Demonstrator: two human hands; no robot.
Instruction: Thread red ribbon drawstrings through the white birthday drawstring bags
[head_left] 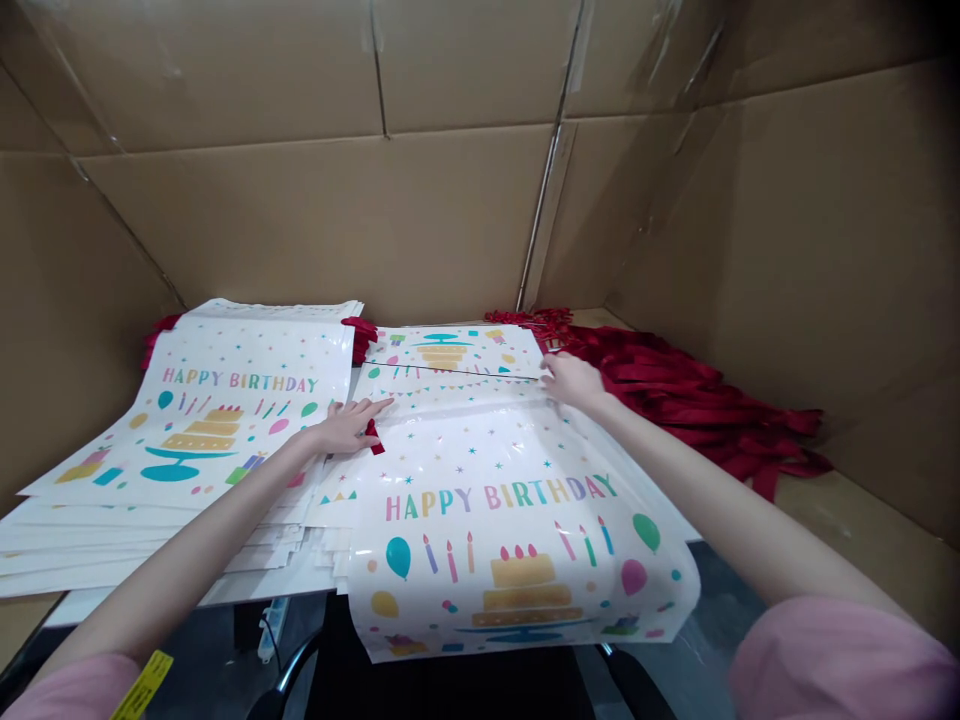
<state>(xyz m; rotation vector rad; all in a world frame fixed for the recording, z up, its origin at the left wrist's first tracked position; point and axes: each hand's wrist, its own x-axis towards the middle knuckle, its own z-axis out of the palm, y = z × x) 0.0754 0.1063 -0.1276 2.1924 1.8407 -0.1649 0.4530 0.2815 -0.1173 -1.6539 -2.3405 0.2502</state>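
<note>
A glossy white "Happy Birthday" sheet [442, 465], printed with a cake, candles and balloons, lies in front of me, its near end curling over the table's front edge. My left hand [346, 428] rests at its left side with fingers stretched out flat; the thumb touches a short red ribbon end [376, 440]. At the sheet's upper right, my right hand [574, 380] has its fingers closed at the end of a thin dark cord [457, 371]. The cord runs across the sheet, between the upside-down cake print and the upright part. My right fingertips are partly hidden.
On the left lies a stack of similar printed sheets [187, 350], with red ribbon bunches [361, 340] at its sides. A large heap of red ribbons [675, 395] lies at right. Cardboard walls [465, 220] enclose the table. A black chair [450, 690] stands below the front edge.
</note>
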